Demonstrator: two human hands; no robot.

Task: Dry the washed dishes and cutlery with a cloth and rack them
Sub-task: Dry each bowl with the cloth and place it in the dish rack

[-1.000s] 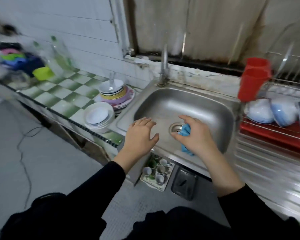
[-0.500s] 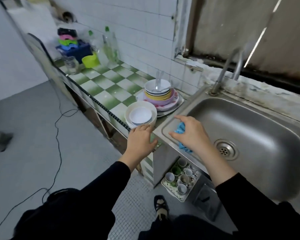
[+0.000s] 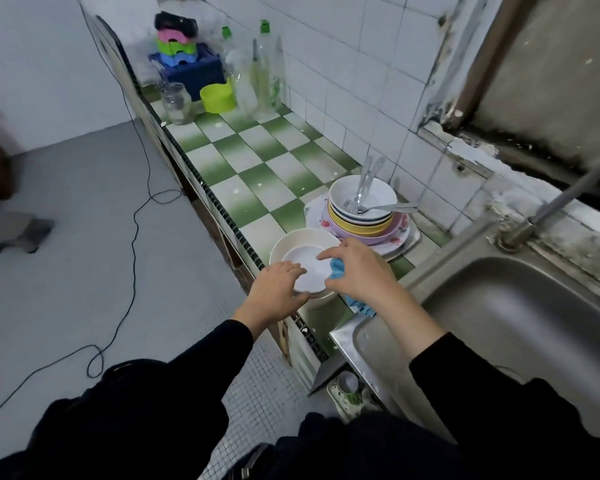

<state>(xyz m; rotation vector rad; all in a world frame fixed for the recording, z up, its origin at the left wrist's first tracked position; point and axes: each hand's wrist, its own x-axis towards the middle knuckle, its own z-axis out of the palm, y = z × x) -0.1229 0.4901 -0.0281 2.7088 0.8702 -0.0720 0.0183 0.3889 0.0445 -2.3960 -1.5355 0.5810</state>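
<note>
Saucer, one, gripped by left hand; one blue cloth clutched in right hand; two dish stacks.

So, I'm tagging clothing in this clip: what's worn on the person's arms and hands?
Both arms are in long black sleeves, the left sleeve and the right sleeve, ending at the wrists. The left hand and right hand are bare: no gloves, and no ring or watch shows.

Sink: stainless steel, brushed, dull sheen.
Counter: glazed ceramic tile, glossy.
Cloth: soft fabric, matt.
Small dish: smooth, glossy; plastic or ceramic, cannot tell.
Cutlery: polished metal, bright.
Jar: clear glass.
</note>
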